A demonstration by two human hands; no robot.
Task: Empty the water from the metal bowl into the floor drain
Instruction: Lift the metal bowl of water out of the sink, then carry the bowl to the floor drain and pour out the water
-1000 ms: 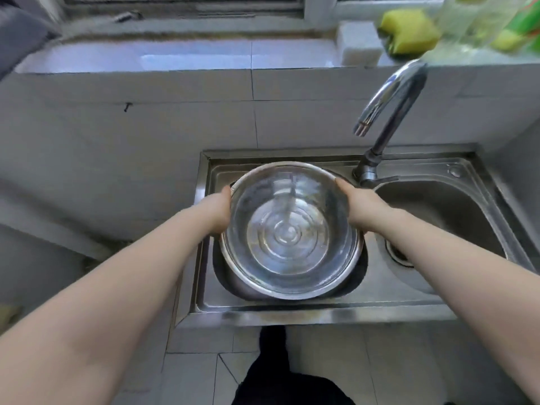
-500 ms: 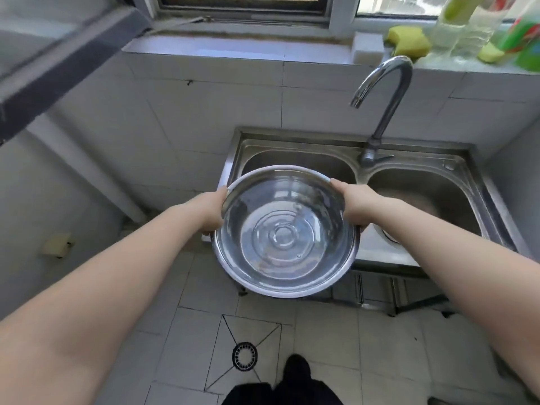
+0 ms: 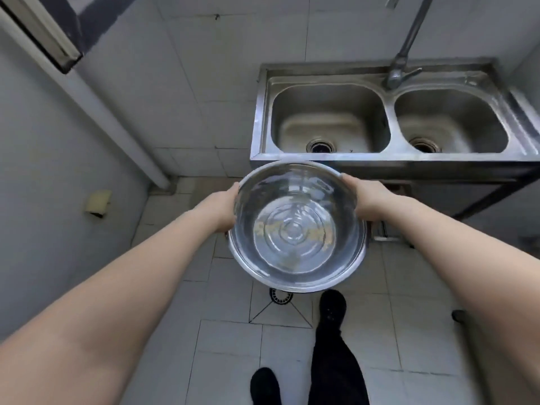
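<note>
The metal bowl (image 3: 296, 229) is above the floor drain (image 3: 280, 296), before the sink (image 3: 391, 159).

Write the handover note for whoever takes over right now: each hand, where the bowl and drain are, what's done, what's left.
Left hand: gripping the left rim of the metal bowl.
Right hand: gripping the right rim.
Bowl: held level in the air in front of the double sink, clear of it, water inside.
Floor drain: on the tiled floor, partly hidden under the bowl's near edge, beside the person's shoe.
Done: bowl brought out over the drain.
Left: tip the bowl and pour into the drain; nothing poured yet.
</note>
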